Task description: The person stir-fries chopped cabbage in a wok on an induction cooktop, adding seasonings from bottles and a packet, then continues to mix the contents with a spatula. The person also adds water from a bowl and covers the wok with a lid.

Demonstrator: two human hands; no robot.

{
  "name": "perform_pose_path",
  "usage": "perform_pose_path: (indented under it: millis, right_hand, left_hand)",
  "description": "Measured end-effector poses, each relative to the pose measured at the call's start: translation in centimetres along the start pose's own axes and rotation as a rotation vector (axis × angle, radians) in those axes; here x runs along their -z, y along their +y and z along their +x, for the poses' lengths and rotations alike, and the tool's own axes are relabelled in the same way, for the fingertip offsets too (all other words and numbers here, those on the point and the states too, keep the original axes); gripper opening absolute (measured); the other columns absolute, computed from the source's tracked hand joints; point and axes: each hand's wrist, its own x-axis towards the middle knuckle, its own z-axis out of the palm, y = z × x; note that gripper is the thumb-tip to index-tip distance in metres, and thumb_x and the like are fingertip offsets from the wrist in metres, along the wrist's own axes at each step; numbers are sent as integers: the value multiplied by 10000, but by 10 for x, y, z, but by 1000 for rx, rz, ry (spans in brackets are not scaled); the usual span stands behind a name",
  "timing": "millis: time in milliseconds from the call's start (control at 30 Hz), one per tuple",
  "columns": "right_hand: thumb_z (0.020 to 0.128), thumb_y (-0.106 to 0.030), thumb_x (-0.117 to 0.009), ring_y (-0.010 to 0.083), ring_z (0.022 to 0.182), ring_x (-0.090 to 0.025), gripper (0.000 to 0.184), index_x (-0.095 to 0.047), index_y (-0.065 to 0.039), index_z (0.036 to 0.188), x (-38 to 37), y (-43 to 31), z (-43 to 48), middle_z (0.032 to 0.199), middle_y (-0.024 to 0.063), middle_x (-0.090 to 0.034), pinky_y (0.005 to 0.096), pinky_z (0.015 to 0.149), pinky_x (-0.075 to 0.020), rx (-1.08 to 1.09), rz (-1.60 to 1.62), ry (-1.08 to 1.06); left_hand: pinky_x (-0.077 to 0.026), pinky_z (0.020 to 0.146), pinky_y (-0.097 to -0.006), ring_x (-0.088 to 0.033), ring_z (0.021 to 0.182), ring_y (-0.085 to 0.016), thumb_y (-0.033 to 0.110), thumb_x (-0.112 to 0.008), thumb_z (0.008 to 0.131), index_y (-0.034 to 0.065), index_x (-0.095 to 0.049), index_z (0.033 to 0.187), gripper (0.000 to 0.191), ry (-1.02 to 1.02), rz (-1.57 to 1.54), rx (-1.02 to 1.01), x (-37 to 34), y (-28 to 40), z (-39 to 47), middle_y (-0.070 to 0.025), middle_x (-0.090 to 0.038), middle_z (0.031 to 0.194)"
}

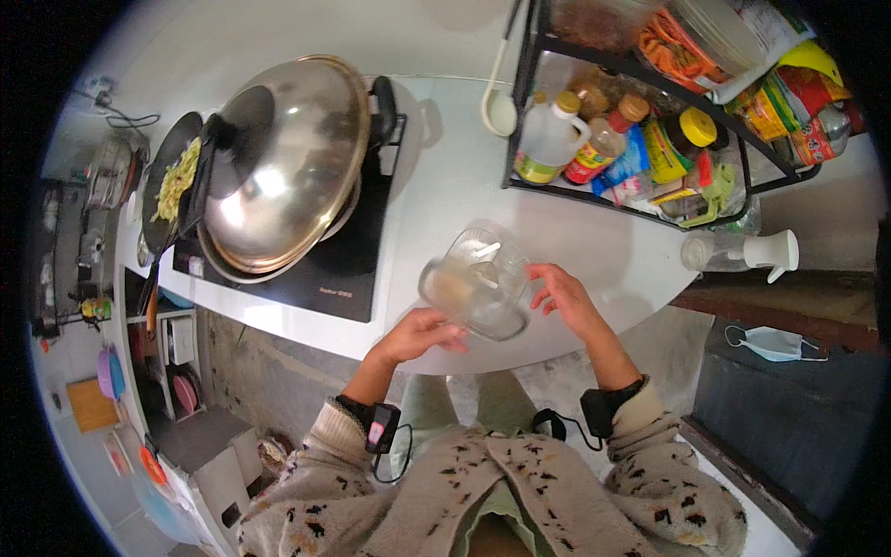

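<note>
A clear condiment box (511, 261) with white spoons (485, 250) in it stands on the white countertop in front of me. Its transparent lid (480, 306), blurred, is over the near side and tilts towards me. My left hand (418, 335) is at the lid's near left edge, thumb and fingers pointing right; blur hides whether it grips the lid. On the other side, my right hand (567, 299) has its fingers apart, their tips close to the box's right wall. I see nothing held in it.
Left, a wok with a domed steel lid (292, 160) sits on a black induction cooktop (348, 278); beyond it is a frying pan (150, 181) with food (177, 184). A black rack (592, 198) of bottles and packets stands back right, near a ladle (500, 111) and clear bottle (717, 252).
</note>
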Motion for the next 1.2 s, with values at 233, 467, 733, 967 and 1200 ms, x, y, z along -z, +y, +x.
perform_pose_path:
  millis: [233,467,733,967,1200]
  right_hand:
    - [819,-132,-620,188,739,-545,159,-585,-45,947,-94,-65,0,949,65,-491,289,643,-471,587,-705,195]
    - [710,-96,-598,247,769,-549,88,-596,-39,777,-231,-110,11,890,102,-490,340,619,-491,951,-1444,-72]
    - [709,-69,-604,272,803,-543,73,-595,-14,757,-401,-116,-7,879,124,-478,369,637,-497,809,-1481,-231]
    - [741,-75,-610,227,735,-549,30,-581,-67,746,-494,-143,-22,763,50,-494,335,578,-459,1193,-1461,-231]
    - [713,-42,-590,229,722,-553,91,-591,-62,802,-552,-166,10,755,61,-493,337,557,-465,1356,-1257,-397]
  left_hand:
    - [-476,891,-420,-594,1005,-328,97,-541,878,-43,-514,1167,323,43,122,-475,35,-20,-69,-190,-597,1105]
    - [-498,815,-394,-611,979,-328,14,-568,841,-87,-551,1086,265,134,-8,-386,47,-50,-175,-171,-613,1066]
    - [-463,872,-322,-593,983,-190,27,-567,814,3,-622,1041,235,348,45,-514,73,-73,-332,-96,-648,1038]
    - [-472,850,-344,-613,960,-236,49,-576,788,-13,-647,960,196,485,82,-576,105,-83,-424,-128,-652,1021]
    - [-467,856,-348,-611,966,-254,29,-579,757,-8,-645,961,218,549,74,-624,142,-80,-458,-133,-647,1035]
